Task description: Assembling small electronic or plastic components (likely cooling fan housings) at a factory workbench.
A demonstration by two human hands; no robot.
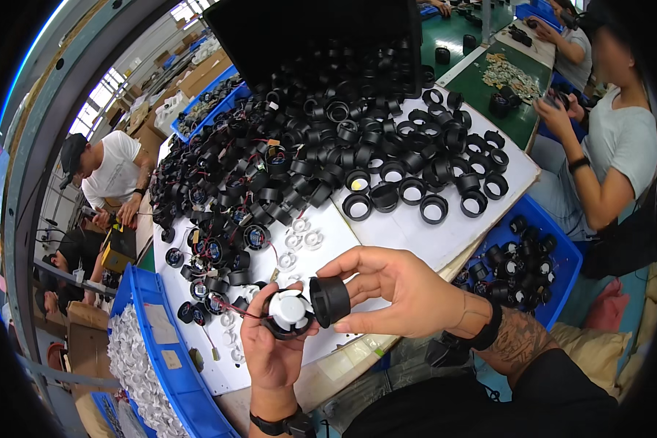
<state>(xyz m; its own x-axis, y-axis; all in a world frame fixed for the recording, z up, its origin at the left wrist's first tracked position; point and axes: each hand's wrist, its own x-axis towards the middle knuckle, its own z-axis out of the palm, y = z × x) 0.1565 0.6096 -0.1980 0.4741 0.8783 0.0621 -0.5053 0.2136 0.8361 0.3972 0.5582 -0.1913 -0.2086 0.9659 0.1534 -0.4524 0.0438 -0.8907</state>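
The round black unit [293, 336] is in the left hand [274, 358], above the near edge of the counter [387, 235]. Its white centre piece [289, 309] faces up, and red and dark wires [230, 307] leave it on the left. The left fingers grasp the unit by its rim from below and the sides, a hold that appears chosen to leave the white face uncovered.

The right hand [401, 288] holds a black housing [331, 301], its fingers grasping the outer wall with the thumb low. The housing is tilted with its open end toward the unit; the grip probably serves to keep that opening free. The two parts are just beside each other; contact cannot be confirmed.

Small white rings [312, 240] lie just beyond the hands, presumably for easy reach. Behind and to the left is a heap of wired units [258, 236]; farther back and right, black open cylinders [434, 210] are scattered, spreading from a dark crate [314, 36] at the far side.

A blue bin of white pieces [182, 398] stands at the left edge; a blue tub of black parts [569, 255] is below the right edge. Co-workers sit on the left [117, 171] and right [628, 146].
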